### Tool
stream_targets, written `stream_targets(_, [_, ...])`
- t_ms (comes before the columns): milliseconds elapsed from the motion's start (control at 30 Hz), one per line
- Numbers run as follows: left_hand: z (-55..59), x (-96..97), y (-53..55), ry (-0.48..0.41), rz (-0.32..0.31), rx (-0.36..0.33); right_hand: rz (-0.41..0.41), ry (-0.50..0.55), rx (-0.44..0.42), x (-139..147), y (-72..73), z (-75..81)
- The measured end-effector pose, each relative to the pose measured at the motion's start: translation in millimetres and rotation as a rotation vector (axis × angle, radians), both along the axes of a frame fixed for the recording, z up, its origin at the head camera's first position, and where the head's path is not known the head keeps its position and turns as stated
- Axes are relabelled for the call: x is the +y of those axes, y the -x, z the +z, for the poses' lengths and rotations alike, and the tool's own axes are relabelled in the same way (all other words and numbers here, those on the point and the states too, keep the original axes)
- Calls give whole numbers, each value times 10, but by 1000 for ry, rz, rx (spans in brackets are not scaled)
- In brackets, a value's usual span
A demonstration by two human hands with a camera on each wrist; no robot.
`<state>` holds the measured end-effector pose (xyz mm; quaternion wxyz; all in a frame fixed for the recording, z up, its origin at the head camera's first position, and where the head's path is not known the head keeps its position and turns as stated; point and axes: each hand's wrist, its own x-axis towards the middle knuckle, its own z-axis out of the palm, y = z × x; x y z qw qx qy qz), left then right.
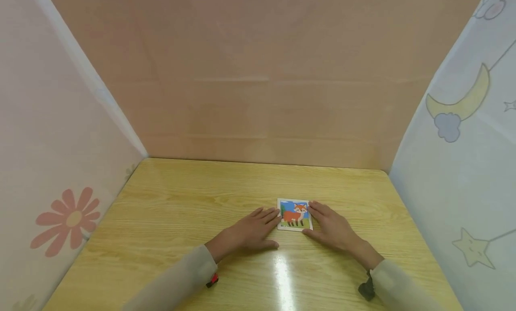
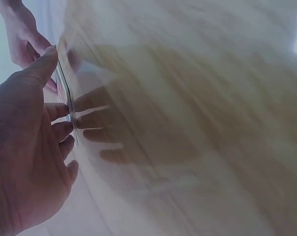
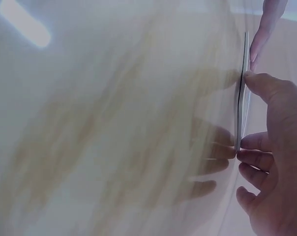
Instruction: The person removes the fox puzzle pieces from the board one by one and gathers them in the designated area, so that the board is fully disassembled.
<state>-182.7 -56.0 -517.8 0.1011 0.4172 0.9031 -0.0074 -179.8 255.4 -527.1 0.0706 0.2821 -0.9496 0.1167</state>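
A small square fox picture board [image 1: 295, 216] with a white border lies flat on the table [image 1: 181, 203]. My left hand [image 1: 258, 228] rests at its left side, fingers extended and fingertips right at the edge. In the head view the left thumb lies apart, below the board. At the right side, my right hand [image 1: 332, 228] touches the border, with extended fingers near the upper right corner and the thumb by the lower right one. The right wrist view shows the board [image 3: 242, 93] edge-on between right thumb and fingers, which meet its rim.
A plain tan cloth [image 1: 258, 87] hangs behind the table. Pale cloth walls stand on both sides, the left with a pink flower [image 1: 73, 219], the right with a yellow moon [image 1: 463, 102] and star [image 1: 473, 248]. Light reflects off the glossy tabletop near its front.
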Motion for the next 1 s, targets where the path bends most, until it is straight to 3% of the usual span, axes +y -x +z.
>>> stream_targets(300, [7, -218, -63, -14, -12, -11, 19, -8, -22, -185, -26, 12])
stream_targets(567, [36, -396, -144, -64, -32, -28, 64, -7, 39, -306, -68, 13])
stream_targets(833, [-17, -499, -174, -40, -26, -20, 89, -20, 28, -392, -92, 13])
stream_targets(1000, [8, -515, -198, -57, -24, -32, 101, -19, 52, -407, -98, 11])
